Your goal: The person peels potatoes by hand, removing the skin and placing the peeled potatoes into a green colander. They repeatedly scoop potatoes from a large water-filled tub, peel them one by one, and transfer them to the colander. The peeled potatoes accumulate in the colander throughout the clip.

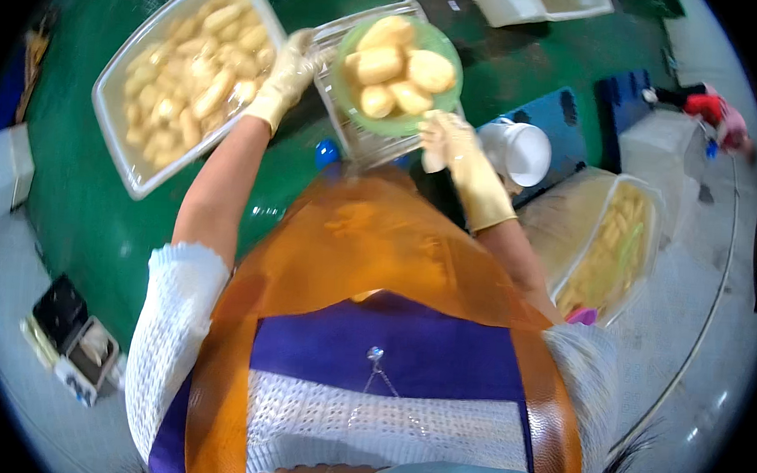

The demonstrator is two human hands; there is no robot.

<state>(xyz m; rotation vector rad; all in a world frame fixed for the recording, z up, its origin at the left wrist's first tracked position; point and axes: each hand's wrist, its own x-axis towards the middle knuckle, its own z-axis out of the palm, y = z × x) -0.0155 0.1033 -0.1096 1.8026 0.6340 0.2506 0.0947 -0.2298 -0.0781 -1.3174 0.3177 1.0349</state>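
A round green bowl [396, 125] holds several peeled, pale yellow tubers [379, 64] that look like potatoes. Beneath it is a metal-framed stand or tray [340, 109]. My right hand [451, 141], in a cream rubber glove, has its fingers at the bowl's near right rim and seems to grip it. My left hand [288, 77], also gloved, reaches between the bowl and a large white tub [119, 62]. Its fingertips are by the bowl's left side, but blur hides whether they hold anything. Many more tubers [194, 79] fill the tub, wet and shiny.
Right of me are a white bucket [527, 154] on a blue pallet [567, 127] and a tub of tubers [609, 248]. A hose [700, 346] crosses the floor. Another person [718, 116] bends at far right. A white tub [538, 4] is ahead; a box [93, 350] stands lower left.
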